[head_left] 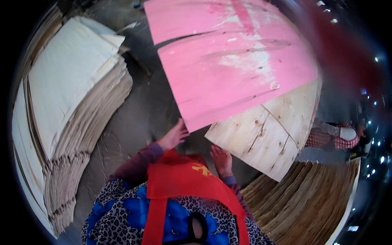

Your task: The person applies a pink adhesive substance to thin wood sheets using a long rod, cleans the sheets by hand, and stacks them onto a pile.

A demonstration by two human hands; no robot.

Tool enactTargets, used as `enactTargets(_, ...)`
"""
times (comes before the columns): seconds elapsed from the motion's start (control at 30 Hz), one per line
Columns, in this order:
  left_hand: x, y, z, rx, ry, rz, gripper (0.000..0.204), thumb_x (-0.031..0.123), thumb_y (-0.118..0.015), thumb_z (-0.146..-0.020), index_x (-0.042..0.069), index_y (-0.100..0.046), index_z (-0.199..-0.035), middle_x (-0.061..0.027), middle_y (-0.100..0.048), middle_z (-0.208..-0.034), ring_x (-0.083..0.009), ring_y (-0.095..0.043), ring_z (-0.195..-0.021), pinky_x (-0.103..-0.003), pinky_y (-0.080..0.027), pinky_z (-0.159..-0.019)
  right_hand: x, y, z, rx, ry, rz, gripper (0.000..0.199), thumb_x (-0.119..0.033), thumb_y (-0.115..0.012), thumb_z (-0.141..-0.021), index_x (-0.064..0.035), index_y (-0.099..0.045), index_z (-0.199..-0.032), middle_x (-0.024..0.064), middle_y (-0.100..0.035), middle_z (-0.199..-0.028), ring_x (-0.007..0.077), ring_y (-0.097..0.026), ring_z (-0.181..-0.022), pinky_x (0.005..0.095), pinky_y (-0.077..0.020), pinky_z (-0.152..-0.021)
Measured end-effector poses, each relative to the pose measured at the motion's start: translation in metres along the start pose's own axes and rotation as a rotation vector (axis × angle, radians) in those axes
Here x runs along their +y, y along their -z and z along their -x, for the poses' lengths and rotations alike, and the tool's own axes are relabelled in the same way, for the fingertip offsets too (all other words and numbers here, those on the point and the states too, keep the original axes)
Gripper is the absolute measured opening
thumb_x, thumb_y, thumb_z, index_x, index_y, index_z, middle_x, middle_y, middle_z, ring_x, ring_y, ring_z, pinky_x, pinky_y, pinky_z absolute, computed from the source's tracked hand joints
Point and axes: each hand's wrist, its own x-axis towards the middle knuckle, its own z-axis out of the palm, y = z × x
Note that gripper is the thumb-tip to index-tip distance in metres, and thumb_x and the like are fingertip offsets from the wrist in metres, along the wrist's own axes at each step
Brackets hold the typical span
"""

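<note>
A large pink-coated wood veneer sheet (228, 77), cracked and worn white along a band, lies partly over a pale bare veneer sheet (265, 139) with dark knots and a split. My left hand (174, 135) is at the near left corner of the pink sheet, fingers stretched along its edge. Whether they touch it I cannot tell. Just below the near edge of the bare sheet is my right hand (221, 160), palm up with its fingers apart. Neither hand is wrapped round anything. Over my patterned clothing hangs a red apron (192, 177).
A tall stack of pale veneer sheets (69, 77) stands on the left. Another veneer stack (306, 200), with brown layered edges, is at the lower right. Beyond it on the right, a person in a red checked garment (335, 136) is seen. Thin scraps (107, 151) litter the grey floor.
</note>
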Motion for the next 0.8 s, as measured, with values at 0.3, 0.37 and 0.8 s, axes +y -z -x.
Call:
enactTargets(0.3, -0.094, -0.022, -0.047, -0.257, -0.363, -0.037, 0.062, 0.046, -0.051, -0.084, 0.004, -0.038, -0.127, -0.0132, -0.048, -0.121, -0.023, -0.047, -0.11, -0.037, -0.039, -0.092, 0.06, -0.003, -0.008, 0.138, -0.043, 0.283, 0.049, -0.022, -0.042, -0.086, -0.0028, -0.028, -0.13, 0.0121, -0.042, -0.127, 0.0243, -0.042, -0.117, 0.0417, -0.0341, -0.096)
enactTargets(0.37, -0.098, -0.062, -0.049, -0.131, -0.714, 0.005, 0.049, 0.033, -0.057, -0.084, 0.002, -0.046, -0.121, -0.0142, -0.054, -0.112, -0.0215, -0.05, -0.106, -0.037, -0.042, -0.089, 0.077, 0.018, -0.013, 0.147, -0.097, 0.202, 0.043, -0.023, -0.042, -0.088, -0.0052, -0.037, -0.127, 0.0116, -0.047, -0.124, 0.0256, -0.045, -0.114, 0.0419, -0.0349, -0.094)
enactTargets(0.8, -0.073, -0.03, -0.107, -0.166, -0.799, -0.437, 0.021, 0.023, -0.057, -0.076, 0.004, -0.052, -0.07, -0.0144, -0.055, -0.065, -0.0333, -0.056, -0.063, -0.044, -0.044, -0.056, 0.188, -0.013, -0.18, 0.313, -0.13, 0.567, 0.04, -0.018, -0.05, -0.085, -0.0013, -0.044, -0.121, 0.0154, -0.052, -0.116, 0.0254, -0.052, -0.102, 0.0376, -0.0426, -0.087)
